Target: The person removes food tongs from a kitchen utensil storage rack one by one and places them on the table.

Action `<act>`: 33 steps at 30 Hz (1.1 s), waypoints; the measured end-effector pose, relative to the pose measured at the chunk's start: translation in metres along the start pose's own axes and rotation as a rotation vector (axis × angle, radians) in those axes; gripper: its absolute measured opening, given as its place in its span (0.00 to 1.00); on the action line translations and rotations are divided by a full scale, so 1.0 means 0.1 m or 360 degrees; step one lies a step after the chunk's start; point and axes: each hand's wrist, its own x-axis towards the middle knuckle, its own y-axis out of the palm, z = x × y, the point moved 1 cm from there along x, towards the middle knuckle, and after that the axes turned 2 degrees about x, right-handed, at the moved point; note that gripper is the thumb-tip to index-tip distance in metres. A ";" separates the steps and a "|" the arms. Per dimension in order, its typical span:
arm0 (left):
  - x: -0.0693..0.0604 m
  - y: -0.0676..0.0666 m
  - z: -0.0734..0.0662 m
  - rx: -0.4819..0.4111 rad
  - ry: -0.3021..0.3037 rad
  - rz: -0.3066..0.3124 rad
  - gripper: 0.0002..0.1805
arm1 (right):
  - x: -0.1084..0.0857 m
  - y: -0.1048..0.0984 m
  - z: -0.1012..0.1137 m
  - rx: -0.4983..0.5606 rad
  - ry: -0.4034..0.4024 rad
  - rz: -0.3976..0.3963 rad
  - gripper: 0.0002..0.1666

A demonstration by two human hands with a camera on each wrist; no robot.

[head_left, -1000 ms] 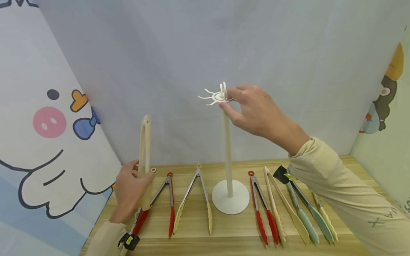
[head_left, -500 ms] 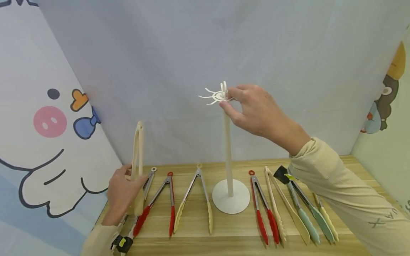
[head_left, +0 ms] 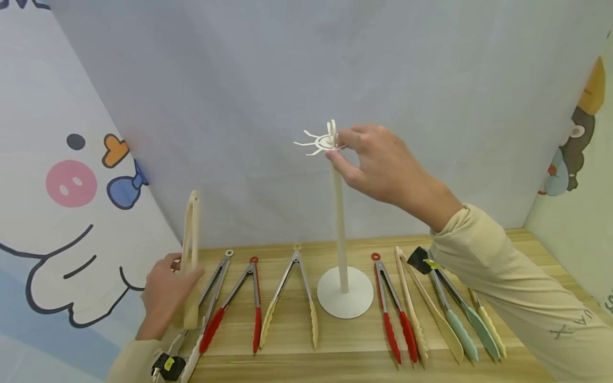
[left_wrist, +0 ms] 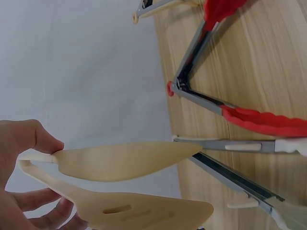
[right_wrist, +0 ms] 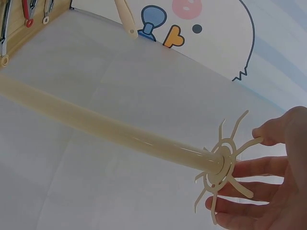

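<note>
My left hand grips cream tongs and holds them upright, hinge end up, at the left of the table. In the left wrist view, one broad blade of the tongs is plain and the other has slots. At the top of a cream stand, my right hand holds the edge of the hook ring with thumb and fingers. The right wrist view shows the thumb at one hook and the other fingers behind the ring. No tongs hang on the visible hooks.
Left of the stand's round base lie white-tipped tongs, red tongs and yellow tongs. Several more lie to the right, including red tongs and green tongs. A grey cloth wall stands behind the table.
My left hand has moved left and slightly down with the cream tongs, uncovering more of the white-tipped tongs. The right hand stays at the hook ring.
</note>
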 end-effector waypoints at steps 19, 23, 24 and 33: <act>0.13 -0.06 0.53 0.0146 -0.0065 0.0318 0.38 | -0.02 -0.02 0.01 -0.0014 -0.0004 0.0004 0.14; 0.13 -0.07 0.62 0.0209 -0.0064 0.0377 0.37 | -0.01 -0.02 0.01 -0.0020 -0.0004 0.0005 0.14; 0.13 -0.07 0.64 0.0218 -0.0068 0.0394 0.38 | -0.01 -0.02 0.01 -0.0021 -0.0003 0.0005 0.14; 0.15 -0.03 0.86 0.0299 -0.0101 0.0563 0.43 | -0.01 -0.02 0.03 -0.0025 0.0010 0.0019 0.14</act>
